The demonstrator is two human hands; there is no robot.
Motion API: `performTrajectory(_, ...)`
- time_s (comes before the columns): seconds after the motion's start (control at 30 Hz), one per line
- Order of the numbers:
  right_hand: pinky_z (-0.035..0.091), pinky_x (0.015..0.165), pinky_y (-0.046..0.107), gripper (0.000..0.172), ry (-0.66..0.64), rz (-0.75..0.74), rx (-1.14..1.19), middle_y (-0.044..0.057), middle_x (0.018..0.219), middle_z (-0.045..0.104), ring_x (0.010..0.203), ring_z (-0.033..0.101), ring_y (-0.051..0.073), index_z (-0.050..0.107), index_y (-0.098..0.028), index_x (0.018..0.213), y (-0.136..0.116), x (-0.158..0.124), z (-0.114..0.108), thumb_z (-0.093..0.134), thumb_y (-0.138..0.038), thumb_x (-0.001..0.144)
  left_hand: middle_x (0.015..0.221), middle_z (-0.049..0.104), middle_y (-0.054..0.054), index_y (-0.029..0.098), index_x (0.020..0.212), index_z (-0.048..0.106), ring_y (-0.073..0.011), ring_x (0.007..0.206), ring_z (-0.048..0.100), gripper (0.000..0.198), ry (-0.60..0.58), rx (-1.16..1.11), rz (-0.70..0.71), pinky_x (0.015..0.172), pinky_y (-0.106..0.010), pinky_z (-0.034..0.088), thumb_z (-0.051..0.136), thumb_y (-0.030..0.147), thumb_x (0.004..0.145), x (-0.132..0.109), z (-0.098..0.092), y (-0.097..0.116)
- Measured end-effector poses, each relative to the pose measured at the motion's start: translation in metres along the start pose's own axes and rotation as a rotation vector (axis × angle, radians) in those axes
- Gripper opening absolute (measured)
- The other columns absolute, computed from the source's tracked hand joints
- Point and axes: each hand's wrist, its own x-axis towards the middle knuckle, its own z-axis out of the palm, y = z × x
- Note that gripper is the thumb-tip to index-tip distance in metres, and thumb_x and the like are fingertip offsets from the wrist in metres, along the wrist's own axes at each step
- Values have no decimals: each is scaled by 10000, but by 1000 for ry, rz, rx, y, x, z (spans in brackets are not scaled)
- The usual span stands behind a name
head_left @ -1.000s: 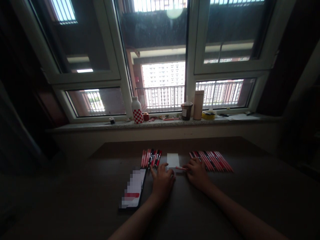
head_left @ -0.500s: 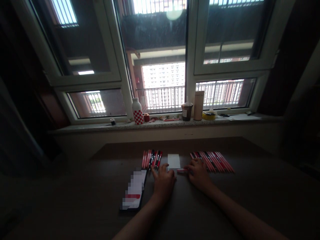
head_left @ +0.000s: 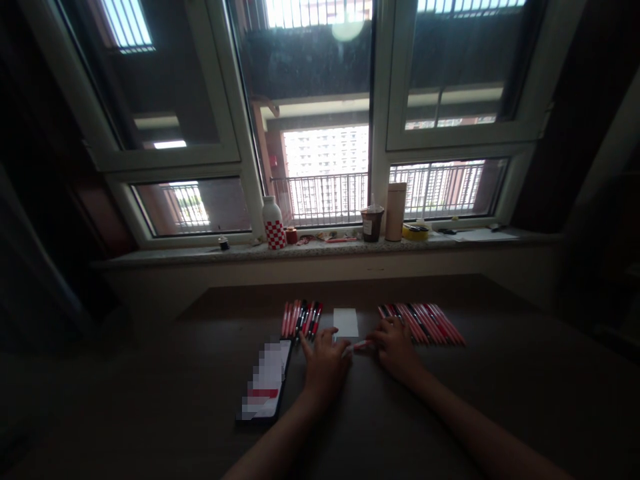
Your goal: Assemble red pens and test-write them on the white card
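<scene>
A red-and-white pen (head_left: 361, 345) spans the gap between my two hands, low over the brown table. My right hand (head_left: 399, 350) is closed on its right end. At the left end, the thumb side of my left hand (head_left: 324, 367) closes on the pale tip, while other fingers stretch away from it. A white card (head_left: 345, 323) lies just beyond the hands. To its left is a short row of red and black pens (head_left: 302, 319), close to my left fingertips. A longer row of similar pens (head_left: 425, 324) lies beyond my right hand, which partly covers it.
A phone (head_left: 265, 380) lies left of my left forearm. The table (head_left: 150, 373) ends in front of a windowsill. On the sill stand a checkered bottle (head_left: 274, 223), a drink cup (head_left: 371, 223), a tall tumbler (head_left: 395, 212) and a yellow tape roll (head_left: 415, 232).
The pen has shifted slightly left and tilted, and its left end now meets my left hand. My hands stay nearly in place. The whole view has shifted a little.
</scene>
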Motion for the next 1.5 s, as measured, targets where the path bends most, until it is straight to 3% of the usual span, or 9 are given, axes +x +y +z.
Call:
performTrajectory(0.73,207,955,460,289,0,25,-19,33,948,617,1059,425,253,710,-290,893,-1,-1,-1,530,-100,772,1252,537,-40,296,904,649,-251,1217,441,110,-28,4,26,1041,-710,8,591,313,812,-1,0,1)
performTrajectory(1.5,207,967,466,249,34,19,-14,34,926,625,1038,437,248,712,-278,875,-2,-1,0,544,-118,784,1329,484,-57,381,1061,639,-311,1286,350,260,-77,42,15,1033,-707,-24,527,441,834,-3,3,-1)
